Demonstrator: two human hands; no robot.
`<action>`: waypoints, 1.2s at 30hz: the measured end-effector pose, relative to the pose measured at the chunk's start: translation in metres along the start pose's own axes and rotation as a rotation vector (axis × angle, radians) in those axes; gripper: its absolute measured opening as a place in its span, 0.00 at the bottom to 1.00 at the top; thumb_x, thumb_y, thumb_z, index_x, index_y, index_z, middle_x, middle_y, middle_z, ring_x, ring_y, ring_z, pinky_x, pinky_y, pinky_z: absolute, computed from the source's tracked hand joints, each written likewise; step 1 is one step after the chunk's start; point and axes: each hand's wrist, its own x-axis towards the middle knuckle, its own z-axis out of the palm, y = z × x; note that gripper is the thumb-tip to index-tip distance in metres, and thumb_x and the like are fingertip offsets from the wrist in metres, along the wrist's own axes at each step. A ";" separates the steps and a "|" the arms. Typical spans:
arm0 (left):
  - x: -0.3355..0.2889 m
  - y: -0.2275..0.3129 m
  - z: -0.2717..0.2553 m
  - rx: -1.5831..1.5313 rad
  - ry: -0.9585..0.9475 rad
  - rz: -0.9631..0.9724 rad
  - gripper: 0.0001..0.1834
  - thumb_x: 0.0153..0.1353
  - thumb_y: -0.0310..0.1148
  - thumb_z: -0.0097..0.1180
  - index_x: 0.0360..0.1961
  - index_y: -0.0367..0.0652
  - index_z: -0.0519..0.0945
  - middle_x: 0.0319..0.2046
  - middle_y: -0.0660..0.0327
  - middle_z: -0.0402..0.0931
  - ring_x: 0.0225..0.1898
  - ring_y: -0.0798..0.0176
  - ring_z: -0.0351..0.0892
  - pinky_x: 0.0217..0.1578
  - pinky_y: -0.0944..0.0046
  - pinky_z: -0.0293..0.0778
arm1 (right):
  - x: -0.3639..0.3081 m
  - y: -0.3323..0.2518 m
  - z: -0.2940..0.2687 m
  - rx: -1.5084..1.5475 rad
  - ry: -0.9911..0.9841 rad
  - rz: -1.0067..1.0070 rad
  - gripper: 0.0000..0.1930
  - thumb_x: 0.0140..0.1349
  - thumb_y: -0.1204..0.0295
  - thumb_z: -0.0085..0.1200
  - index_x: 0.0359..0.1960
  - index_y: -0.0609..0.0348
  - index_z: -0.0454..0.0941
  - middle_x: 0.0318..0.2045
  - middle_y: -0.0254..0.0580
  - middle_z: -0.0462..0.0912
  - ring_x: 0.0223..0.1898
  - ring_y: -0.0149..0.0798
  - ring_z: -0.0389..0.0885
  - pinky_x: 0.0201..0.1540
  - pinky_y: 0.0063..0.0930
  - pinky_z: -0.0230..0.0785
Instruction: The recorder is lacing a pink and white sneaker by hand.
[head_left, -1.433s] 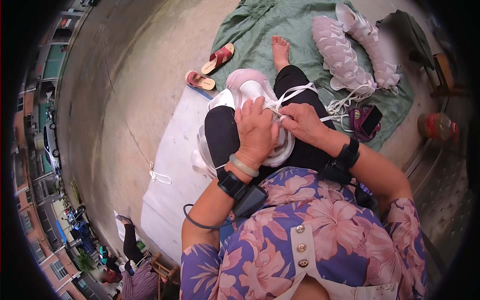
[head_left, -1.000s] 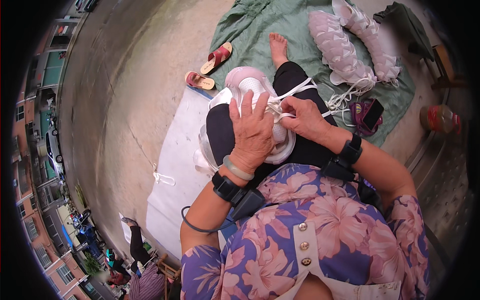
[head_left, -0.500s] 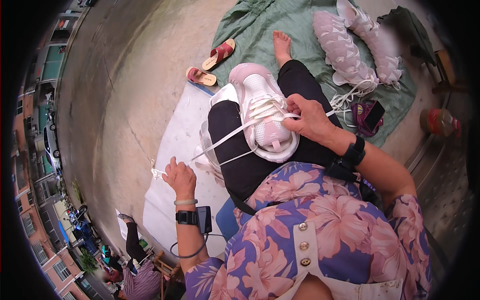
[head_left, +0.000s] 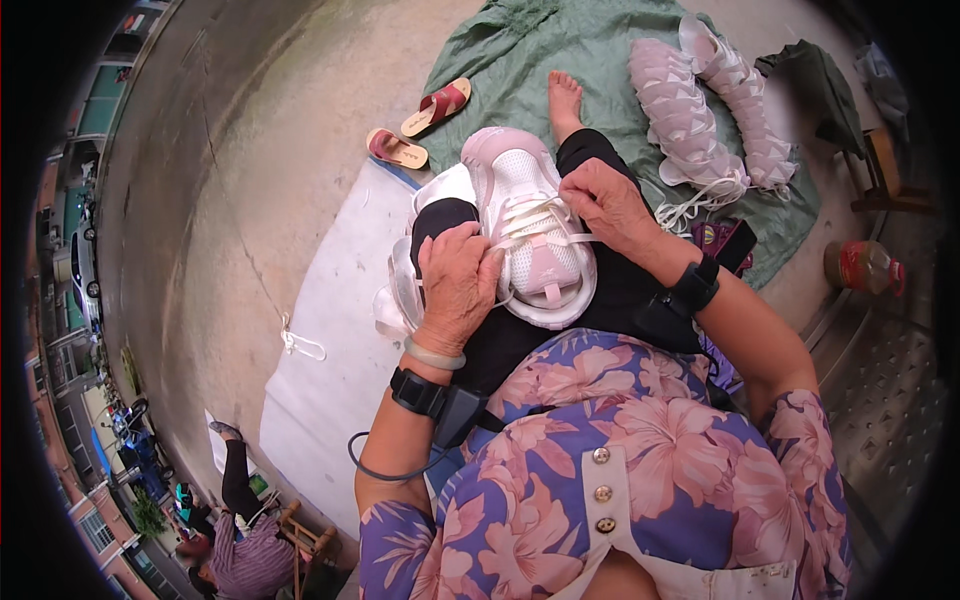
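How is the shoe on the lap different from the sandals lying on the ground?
The sneaker is pale pink and white; the sandals are red with tan soles. The sneaker is closed and laced, while the sandals are open with a strap. The sneaker rests on the person's lap, with the left hand against its side and the right hand at its laces; the sandals lie untouched on the concrete. Both are footwear, soles down.

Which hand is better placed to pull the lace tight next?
Probably the right hand: it pinches the white lace on the shoe, while the left hand rests flat, steadying the shoe's side.
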 end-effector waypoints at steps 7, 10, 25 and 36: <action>0.002 -0.006 0.000 -0.312 -0.036 -0.009 0.03 0.53 0.24 0.55 0.26 0.37 0.73 0.32 0.56 0.74 0.33 0.57 0.73 0.37 0.62 0.68 | 0.013 -0.008 -0.016 0.959 -0.283 0.665 0.13 0.64 0.61 0.46 0.36 0.57 0.79 0.26 0.25 0.69 0.30 0.24 0.68 0.38 0.20 0.63; 0.004 -0.002 -0.015 -0.499 -0.093 -0.059 0.03 0.52 0.22 0.54 0.25 0.36 0.72 0.29 0.59 0.73 0.31 0.63 0.71 0.33 0.67 0.67 | 0.008 -0.002 -0.013 0.929 -0.268 0.694 0.14 0.64 0.61 0.47 0.37 0.58 0.79 0.25 0.25 0.70 0.30 0.23 0.68 0.37 0.19 0.63; -0.046 -0.017 -0.113 -0.744 -0.329 -0.413 0.11 0.59 0.33 0.53 0.24 0.35 0.72 0.25 0.62 0.71 0.27 0.70 0.69 0.30 0.72 0.64 | 0.007 -0.013 0.002 0.711 -0.250 0.635 0.16 0.61 0.60 0.49 0.23 0.58 0.77 0.22 0.28 0.71 0.26 0.24 0.64 0.30 0.18 0.56; -0.065 -0.027 -0.138 -0.794 -0.319 -0.485 0.11 0.59 0.33 0.51 0.24 0.37 0.72 0.22 0.64 0.70 0.25 0.72 0.68 0.28 0.72 0.66 | 0.000 -0.011 -0.004 0.573 -0.261 0.488 0.08 0.57 0.67 0.54 0.28 0.59 0.76 0.29 0.30 0.71 0.31 0.24 0.68 0.35 0.17 0.61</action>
